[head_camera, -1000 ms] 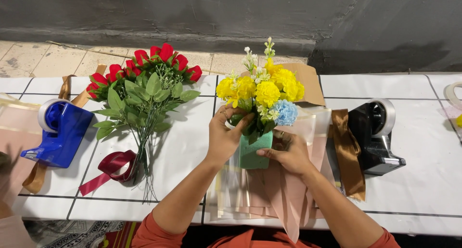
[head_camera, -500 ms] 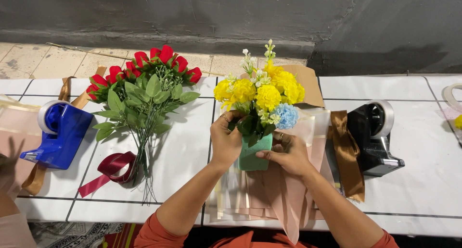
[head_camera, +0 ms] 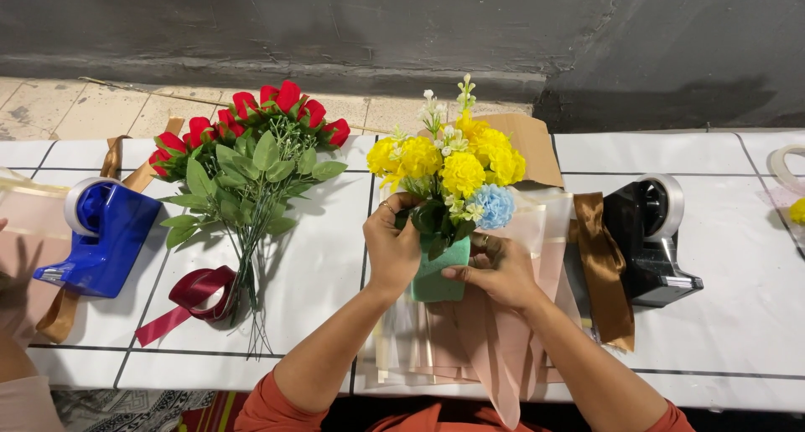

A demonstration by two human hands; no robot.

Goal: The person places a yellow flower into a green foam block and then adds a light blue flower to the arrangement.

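At the far left a blue tape dispenser [head_camera: 105,235] sits on the white table [head_camera: 738,315], with a brown ribbon [head_camera: 59,315] trailing under it. Next comes a bunch of red roses [head_camera: 251,126] lying flat, stems toward the person, a dark red ribbon [head_camera: 197,294] looped at their base.

In the middle, the left hand [head_camera: 392,248] is closed around the top of a green foam block [head_camera: 438,277], fingers curled among the leaves where the stems go in. The block stands upright on a stack of pale pink wrapping sheets [head_camera: 470,348], carrying the yellow bouquet [head_camera: 453,164] with one blue bloom [head_camera: 490,206] on its right side. The right hand [head_camera: 495,269] presses against the block's right face, thumb lying across the front; it looks clamped on the block, though the fingers behind are hidden, so I cannot be sure how far they wrap.

To do this well, both hands should keep the block vertical and centred on the sheets, squeezing lightly so the foam does not crumble, and the left fingers should stay clear of the soft blooms.

Further right, a bronze ribbon [head_camera: 604,264] drapes beside a black tape dispenser [head_camera: 654,239]. Brown paper [head_camera: 532,147] lies behind the bouquet.
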